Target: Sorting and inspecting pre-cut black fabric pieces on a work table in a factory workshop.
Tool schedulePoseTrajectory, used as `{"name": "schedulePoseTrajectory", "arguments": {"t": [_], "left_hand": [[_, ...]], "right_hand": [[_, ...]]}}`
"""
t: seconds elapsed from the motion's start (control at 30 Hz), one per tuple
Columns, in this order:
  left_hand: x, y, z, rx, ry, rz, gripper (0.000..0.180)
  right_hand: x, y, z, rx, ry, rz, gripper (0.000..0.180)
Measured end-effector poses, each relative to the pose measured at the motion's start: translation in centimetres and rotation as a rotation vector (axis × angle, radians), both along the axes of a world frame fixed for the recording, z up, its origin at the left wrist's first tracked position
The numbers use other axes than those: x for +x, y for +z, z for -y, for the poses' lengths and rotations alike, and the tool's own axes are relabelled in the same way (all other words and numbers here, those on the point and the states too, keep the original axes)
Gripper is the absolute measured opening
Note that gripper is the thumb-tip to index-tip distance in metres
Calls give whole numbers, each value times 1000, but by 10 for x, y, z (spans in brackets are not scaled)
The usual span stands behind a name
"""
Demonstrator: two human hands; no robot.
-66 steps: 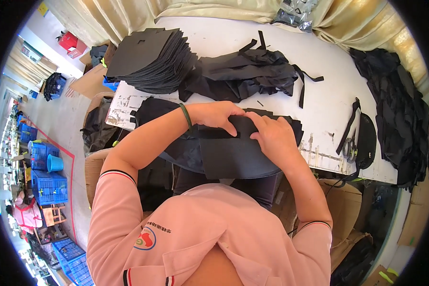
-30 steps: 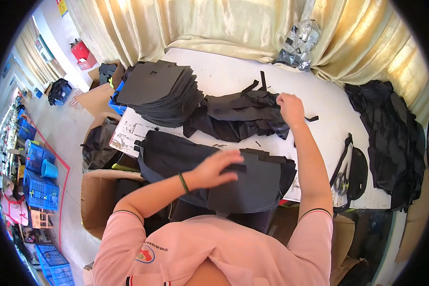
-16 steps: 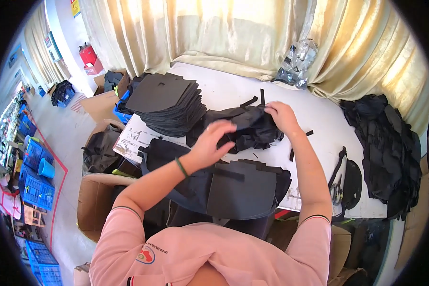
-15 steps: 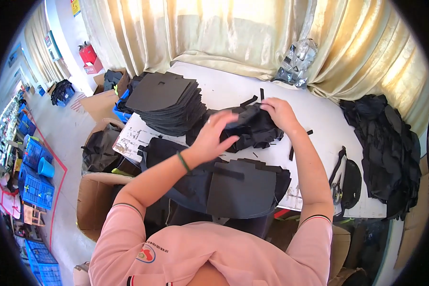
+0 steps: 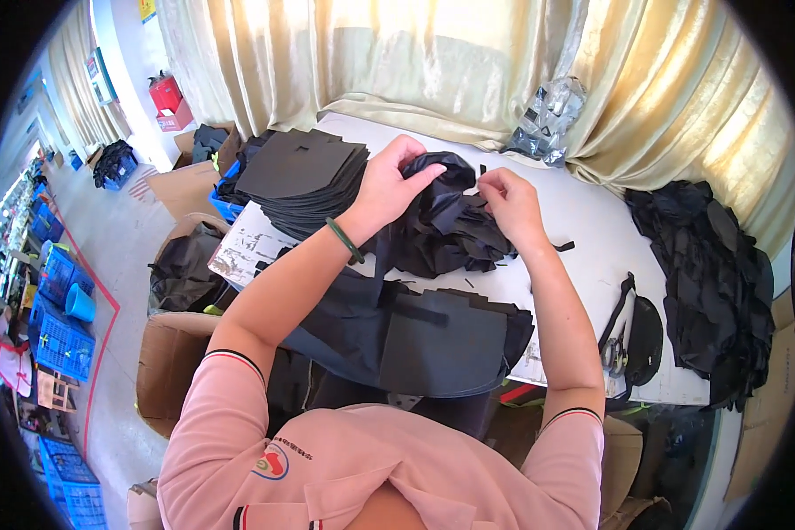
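Over the middle of the white table, my left hand (image 5: pixel 394 187) is closed on a piece of thin black fabric (image 5: pixel 451 170), its thumb pressed on the top. My right hand (image 5: pixel 514 208) is at the fabric's right side, thumb and fingers pinched together. What they hold, if anything, is too small to make out. Beneath both hands lies a crumpled heap of black fabric (image 5: pixel 442 243). Flat black panels (image 5: pixel 444 343) overlap the table's near edge, in front of my body. To the left of my left hand stands a tall stack of dark panels (image 5: pixel 300 172).
A black pouch (image 5: pixel 645 344) with scissors (image 5: pixel 616 352) beside it lies at the right of the white table (image 5: pixel 592 265). Farther right is a large black fabric pile (image 5: pixel 707 283). Cardboard boxes (image 5: pixel 178 349) stand left of the table; a clear plastic bag (image 5: pixel 548 121) rests by the curtain.
My left hand has moved up and away from me and now grips the black fabric, lifting part of it. My right hand has shifted slightly nearer, its fingers now pinched.
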State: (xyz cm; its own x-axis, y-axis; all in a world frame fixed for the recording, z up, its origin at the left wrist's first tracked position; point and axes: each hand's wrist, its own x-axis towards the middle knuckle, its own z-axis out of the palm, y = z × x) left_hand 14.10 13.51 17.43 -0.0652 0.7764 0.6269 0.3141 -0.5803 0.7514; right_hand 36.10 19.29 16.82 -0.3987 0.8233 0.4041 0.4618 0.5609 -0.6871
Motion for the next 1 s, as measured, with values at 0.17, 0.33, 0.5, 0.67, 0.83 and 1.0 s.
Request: {"name": "schedulePoseTrajectory", "arguments": {"t": [0.17,0.33,0.5,0.67,0.83,1.0], "left_hand": [[-9,-8,9,84,41,46,27],[-4,-5,31,98,75,-95,28],[-21,-6,40,-112,224,-443,29],[-34,-17,28,45,258,-428,28],[-55,-19,29,6,255,-303,27],[-53,-12,38,44,314,-225,26]], "right_hand": [[-22,33,37,-497,84,-292,31],[-20,29,22,-358,33,-412,16],[-22,60,41,172,110,-337,10],[-25,61,47,65,160,-417,7],[-17,53,45,20,19,-439,12],[-38,29,67,-219,134,-455,54]]}}
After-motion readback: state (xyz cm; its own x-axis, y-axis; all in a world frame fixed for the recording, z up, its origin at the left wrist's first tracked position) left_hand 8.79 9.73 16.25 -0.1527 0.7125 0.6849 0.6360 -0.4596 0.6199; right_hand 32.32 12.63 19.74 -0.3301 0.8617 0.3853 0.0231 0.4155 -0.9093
